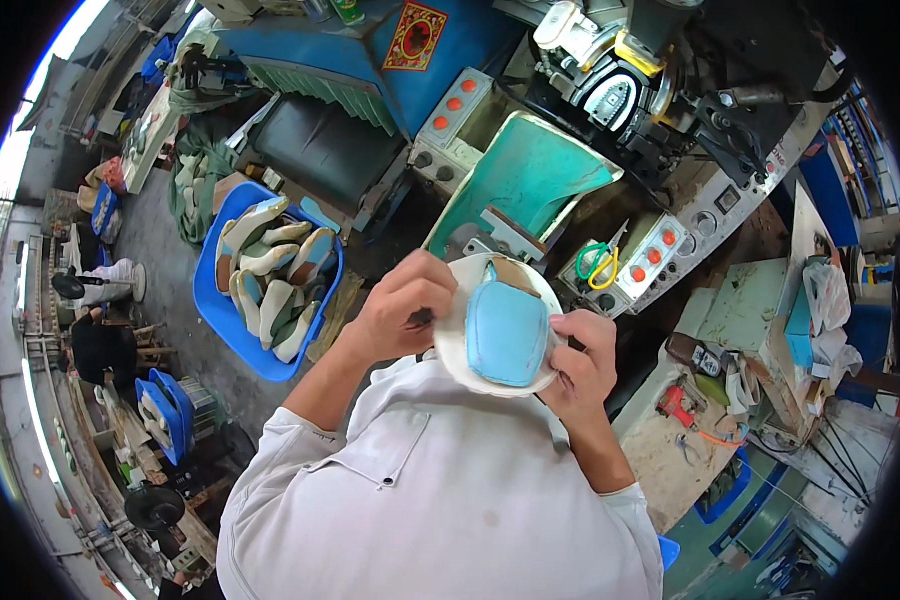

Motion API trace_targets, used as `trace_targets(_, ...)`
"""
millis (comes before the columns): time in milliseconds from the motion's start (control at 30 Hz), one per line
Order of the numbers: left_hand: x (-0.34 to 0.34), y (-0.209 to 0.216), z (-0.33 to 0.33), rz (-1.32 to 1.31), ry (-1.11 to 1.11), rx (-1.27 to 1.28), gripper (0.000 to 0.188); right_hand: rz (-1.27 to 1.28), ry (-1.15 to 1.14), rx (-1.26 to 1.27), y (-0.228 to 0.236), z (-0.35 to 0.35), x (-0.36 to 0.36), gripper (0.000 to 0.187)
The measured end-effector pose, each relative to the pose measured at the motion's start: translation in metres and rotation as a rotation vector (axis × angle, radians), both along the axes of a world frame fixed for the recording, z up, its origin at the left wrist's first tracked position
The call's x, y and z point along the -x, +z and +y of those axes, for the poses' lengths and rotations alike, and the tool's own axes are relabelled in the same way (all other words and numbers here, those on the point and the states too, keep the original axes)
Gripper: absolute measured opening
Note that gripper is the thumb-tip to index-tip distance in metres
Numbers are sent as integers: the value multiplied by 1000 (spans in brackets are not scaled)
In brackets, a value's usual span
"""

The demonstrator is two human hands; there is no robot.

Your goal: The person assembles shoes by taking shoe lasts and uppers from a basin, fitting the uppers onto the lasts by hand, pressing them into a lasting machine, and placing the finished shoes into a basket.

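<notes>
From the head camera, we hold a shoe [505, 335] up in front of our chest: a white upper wrapped around a blue form with a tan patch at its far end. Our left hand [402, 310] curls around the shoe's left edge, fingers pressed together and pinching the white material near the rim. Our right hand [582, 368] cups the right edge, thumb and fingers closed on it.

We judge the main risk to be the white edge slipping out of the pinch, since both grips sit only on the thin rim; a pull that is uneven between the two hands could skew the upper on the blue form or crease it.

Just beyond the shoe stands the machine [610, 100] with its teal guard [525, 180] and a panel of red buttons [650, 255]; green-handled scissors [598, 265] lie there. Reaching forward carelessly could bump them.

To our left, a blue bin [220, 310] of other shoes sits on the floor, well apart.
</notes>
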State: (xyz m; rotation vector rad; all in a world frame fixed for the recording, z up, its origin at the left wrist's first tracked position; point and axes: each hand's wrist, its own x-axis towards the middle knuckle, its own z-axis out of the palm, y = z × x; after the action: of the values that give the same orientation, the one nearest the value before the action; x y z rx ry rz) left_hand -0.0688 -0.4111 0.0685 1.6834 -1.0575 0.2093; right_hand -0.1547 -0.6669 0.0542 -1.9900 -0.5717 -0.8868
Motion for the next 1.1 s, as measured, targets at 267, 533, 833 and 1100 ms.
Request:
trace_targets(267,-18,12,-6,66,-30,205,42,161,95,-186,42,27,-12,40)
trace_targets(533,-45,19,3,43,-87,61,52,-10,-69,-30,32,51,-12,35)
trace_targets(833,-93,15,4,78,-379,99,48,394,-89,165,57,28,-56,63)
trace_targets(1100,-139,-54,-76,740,-358,270,88,265,-168,-878,-36,36,-114,55)
